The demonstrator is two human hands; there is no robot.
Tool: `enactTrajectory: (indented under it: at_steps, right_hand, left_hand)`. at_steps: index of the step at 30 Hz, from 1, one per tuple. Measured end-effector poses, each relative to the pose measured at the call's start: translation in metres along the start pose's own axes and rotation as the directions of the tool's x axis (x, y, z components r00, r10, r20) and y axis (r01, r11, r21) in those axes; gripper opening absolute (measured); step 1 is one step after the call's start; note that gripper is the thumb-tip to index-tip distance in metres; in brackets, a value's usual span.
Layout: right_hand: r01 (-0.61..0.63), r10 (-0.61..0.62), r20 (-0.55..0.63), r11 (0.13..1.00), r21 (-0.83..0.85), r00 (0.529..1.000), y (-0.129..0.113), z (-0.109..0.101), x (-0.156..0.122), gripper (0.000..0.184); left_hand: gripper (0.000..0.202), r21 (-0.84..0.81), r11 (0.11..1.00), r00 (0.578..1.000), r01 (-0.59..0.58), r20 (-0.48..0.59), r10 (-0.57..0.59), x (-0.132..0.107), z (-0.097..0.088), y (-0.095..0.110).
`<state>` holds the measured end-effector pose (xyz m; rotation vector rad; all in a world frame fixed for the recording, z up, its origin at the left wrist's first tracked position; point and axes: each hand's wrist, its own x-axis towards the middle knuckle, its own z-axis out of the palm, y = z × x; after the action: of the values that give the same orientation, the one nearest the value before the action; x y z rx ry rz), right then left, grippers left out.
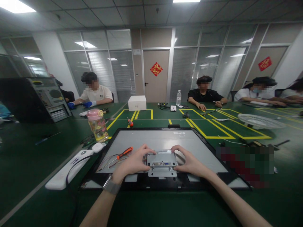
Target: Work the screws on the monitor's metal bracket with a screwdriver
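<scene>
A flat monitor panel (165,140) lies face down on the green table, its grey metal back up. On its near edge sits a small metal bracket (162,164) with blue and white connector ports. My left hand (132,164) grips the bracket's left side, fingers curled over its top corner. My right hand (189,160) grips the right side the same way. An orange-handled screwdriver (124,153) rests on the panel just left of my left hand, beside thin loose wires (107,160).
A pink-lidded bottle (97,124) and a white power strip (68,170) lie to the left. A computer case (35,99) stands far left. A white box (137,102), water bottle (178,97) and fan grille (260,121) sit farther off. Several people sit around the table.
</scene>
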<state>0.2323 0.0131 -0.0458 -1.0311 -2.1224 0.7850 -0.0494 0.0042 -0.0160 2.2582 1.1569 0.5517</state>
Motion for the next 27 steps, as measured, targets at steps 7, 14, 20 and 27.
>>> enactTrajectory:
  at_steps: [7,14,20,27]
  right_hand:
    - [-0.026,0.026,0.054,1.0,-0.006,0.998,0.006,0.001,0.0,0.045]
    - [-0.024,0.025,0.059,1.0,-0.012,0.998,0.005,0.002,-0.003,0.048]
    - [0.024,-0.024,-0.001,1.0,0.019,1.0,0.002,0.004,-0.004,0.034]
    - [0.099,-0.099,-0.003,0.995,0.009,0.995,-0.002,0.013,-0.001,0.039]
  left_hand:
    - [0.053,0.029,0.998,0.998,0.047,0.027,-0.048,0.0,0.002,-0.003]
    - [0.03,-0.001,1.0,1.0,0.012,-0.022,-0.012,-0.005,0.001,0.005]
    - [0.007,0.033,0.997,0.997,-0.066,-0.038,0.067,-0.004,0.01,0.012]
    - [0.012,0.195,0.98,0.999,-0.047,-0.005,0.049,-0.005,0.017,0.016]
